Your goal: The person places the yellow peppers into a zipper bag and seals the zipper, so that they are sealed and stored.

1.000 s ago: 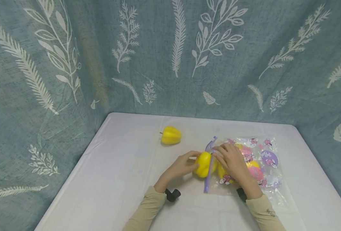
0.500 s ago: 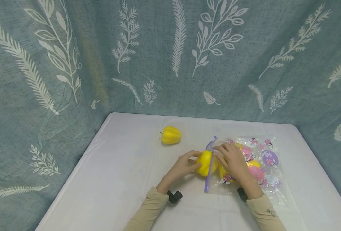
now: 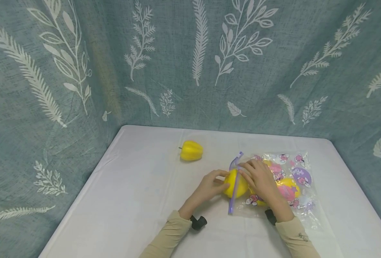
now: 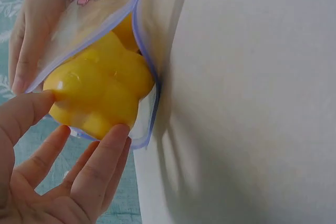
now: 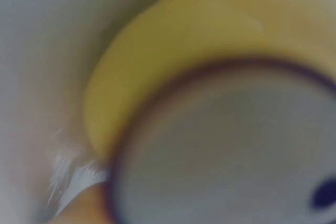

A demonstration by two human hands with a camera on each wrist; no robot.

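Note:
A yellow bell pepper (image 3: 230, 186) sits in the mouth of a clear zip bag (image 3: 301, 177) with a purple zip strip and pink cartoon prints. My left hand (image 3: 208, 187) holds the pepper's outer end with thumb and fingertips, as the left wrist view shows on the lobed pepper (image 4: 97, 90). On the bag's upper side, my right hand (image 3: 262, 182) grips near the opening; its fingertips are partly hidden. More yellow items lie inside the bag behind it. The right wrist view is blurred, with a yellow shape (image 5: 131, 72) behind a large bag print.
Another yellow bell pepper (image 3: 191, 151) with a stem lies farther back, left of the bag. The white table (image 3: 129, 186) meets a green-blue leaf-patterned curtain (image 3: 177, 64) at the back and sides. Black wrist cameras sit under both wrists.
My left hand has moved right, bringing the pepper farther into the bag's mouth. Yellow items inside the bag have shifted right. The right hand stays in place.

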